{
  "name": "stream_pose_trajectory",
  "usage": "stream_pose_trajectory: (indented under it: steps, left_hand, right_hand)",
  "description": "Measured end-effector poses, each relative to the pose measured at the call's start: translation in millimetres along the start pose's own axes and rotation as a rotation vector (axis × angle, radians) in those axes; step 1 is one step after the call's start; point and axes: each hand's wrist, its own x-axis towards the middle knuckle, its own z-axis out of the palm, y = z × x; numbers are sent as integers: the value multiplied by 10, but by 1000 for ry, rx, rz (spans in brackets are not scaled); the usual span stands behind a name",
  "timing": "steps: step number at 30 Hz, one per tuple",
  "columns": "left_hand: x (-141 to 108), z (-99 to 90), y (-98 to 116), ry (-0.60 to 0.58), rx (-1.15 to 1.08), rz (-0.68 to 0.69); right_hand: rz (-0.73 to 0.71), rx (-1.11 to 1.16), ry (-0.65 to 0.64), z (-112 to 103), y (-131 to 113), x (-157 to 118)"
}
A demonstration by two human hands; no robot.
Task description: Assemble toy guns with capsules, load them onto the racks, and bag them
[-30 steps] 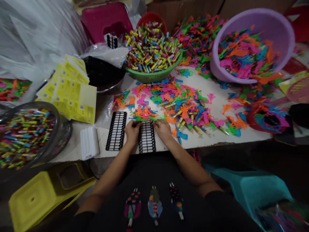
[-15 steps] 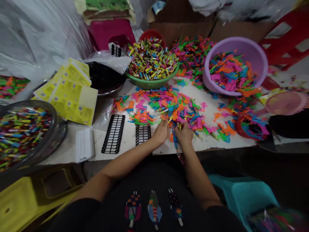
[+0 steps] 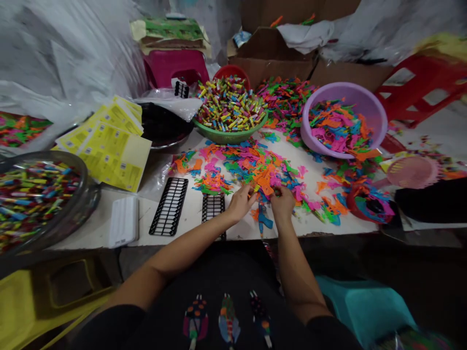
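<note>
At the near edge of the pile of colourful plastic pieces (image 3: 248,158), my left hand (image 3: 241,201) has its fingers bent around a small yellow piece (image 3: 257,188). My right hand (image 3: 282,203) is closed beside an orange toy-gun piece (image 3: 265,181); whatever lies between its fingers is too small to make out. A blue toy gun (image 3: 265,219) lies on the white table between my wrists. One black grid rack (image 3: 170,206) lies to the left, and another black rack (image 3: 213,206) is partly under my left forearm.
A green basin (image 3: 230,137) of small wrapped tubes stands behind the pile, with a purple basin (image 3: 381,119) at right. Yellow printed sheets (image 3: 113,150), a white box (image 3: 124,221) and a clear bowl (image 3: 82,194) are at left. A red bowl (image 3: 355,206) sits right.
The camera view has tilted up slightly. An orange toy-gun piece now shows between my hands, and the blue toy gun near my wrists is more exposed.
</note>
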Motion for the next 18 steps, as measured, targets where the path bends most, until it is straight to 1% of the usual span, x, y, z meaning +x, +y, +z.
stream_pose_trajectory:
  steps: [2, 4, 6, 7, 8, 10, 12, 13, 14, 16, 18]
  left_hand:
    - [-162, -96, 20, 11, -76, 83]
    - [-380, -234, -18, 7, -90, 180]
    - [-612, -423, -123, 18, -48, 275]
    - [-716, -530, -196, 44, -23, 294]
    - [-804, -638, -276, 80, 4, 280]
    - [-919, -831, -445, 201, 64, 149]
    - [-952, -952, -604, 341, 106, -41]
    - [-945, -979, -676, 392, 110, -127]
    - [-927, -986, -742, 421, 101, -198]
    - [-881, -953, -853, 421, 55, -300]
    - [-841, -893, -933, 388, 2, -351]
  right_hand:
    - [-48, 238, 70, -31, -33, 16]
    - [-77, 438, 64, -49, -82, -38]
    - [-47, 594, 31, -42, -143, -154]
    - [-12, 654, 12, -24, -179, -227]
    - [22, 697, -7, 5, -217, -302]
    - [30, 735, -63, 97, -305, -443]
    - [-72, 721, -197, 229, -395, -551]
    - [-137, 707, -271, 303, -436, -589]
    - [-191, 692, -340, 378, -471, -617]
    - [-247, 654, -445, 517, -518, -649]
    - [-241, 623, -468, 621, -532, -658]
